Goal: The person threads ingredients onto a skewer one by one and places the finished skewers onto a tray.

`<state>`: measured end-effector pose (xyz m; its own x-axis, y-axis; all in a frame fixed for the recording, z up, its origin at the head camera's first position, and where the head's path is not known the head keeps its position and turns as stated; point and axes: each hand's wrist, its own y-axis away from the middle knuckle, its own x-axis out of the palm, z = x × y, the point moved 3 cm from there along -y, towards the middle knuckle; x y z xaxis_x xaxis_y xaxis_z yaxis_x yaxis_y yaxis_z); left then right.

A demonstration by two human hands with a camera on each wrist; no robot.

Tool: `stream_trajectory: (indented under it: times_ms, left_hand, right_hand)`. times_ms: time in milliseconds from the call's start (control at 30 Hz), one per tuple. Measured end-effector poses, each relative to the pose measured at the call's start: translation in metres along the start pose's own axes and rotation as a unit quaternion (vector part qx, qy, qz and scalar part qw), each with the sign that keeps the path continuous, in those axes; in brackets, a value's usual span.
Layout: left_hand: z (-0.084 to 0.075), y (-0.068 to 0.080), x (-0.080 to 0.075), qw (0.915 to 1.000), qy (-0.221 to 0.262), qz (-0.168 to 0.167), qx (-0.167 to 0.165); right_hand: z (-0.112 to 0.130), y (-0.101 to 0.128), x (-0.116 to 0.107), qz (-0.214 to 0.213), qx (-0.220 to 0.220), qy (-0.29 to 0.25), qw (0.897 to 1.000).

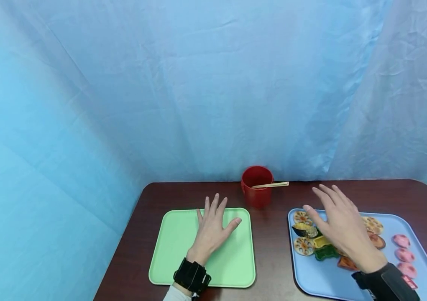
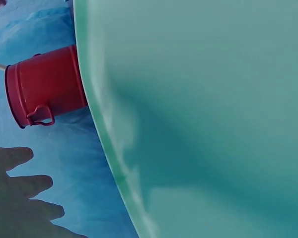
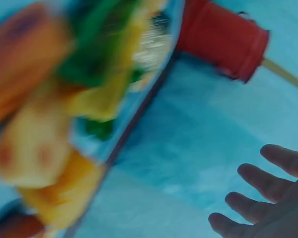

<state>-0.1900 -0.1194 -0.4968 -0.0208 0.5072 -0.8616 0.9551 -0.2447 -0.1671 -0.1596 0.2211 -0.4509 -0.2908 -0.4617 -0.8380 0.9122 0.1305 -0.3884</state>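
Presently left hand [image 1: 210,235] hovers, fingers spread, over pale-green rectangular tray [image 1: 233,259]; at its 3 o'clock, right hand [image 1: 343,230], fingers extended, over blue rectangular food tray [image 1: 326,278].

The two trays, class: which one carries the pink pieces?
The blue tray, below the right hand. Pink pieces line its right side; the green tray, below the left hand, shows none.
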Motion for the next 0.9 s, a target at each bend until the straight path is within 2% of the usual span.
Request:
stream_trajectory:
  times_ms: [233, 467, 900]
  left_hand:
    - [-0.003, 0.003, 0.003, 1.0000, 0.007, -0.004, 0.001]
    - [-0.009, 0.003, -0.001, 0.9998, 0.015, -0.007, 0.006]
    - [-0.016, -0.001, -0.003, 0.9998, 0.010, -0.014, 0.012]
  right_hand:
    - [0.036, -0.026, -0.011, -0.071, -0.070, -0.033, 0.994]
    - [0.056, -0.049, -0.016, -0.115, -0.127, -0.044, 0.984]
    - [0.063, -0.060, -0.015, -0.143, -0.146, -0.035, 0.978]
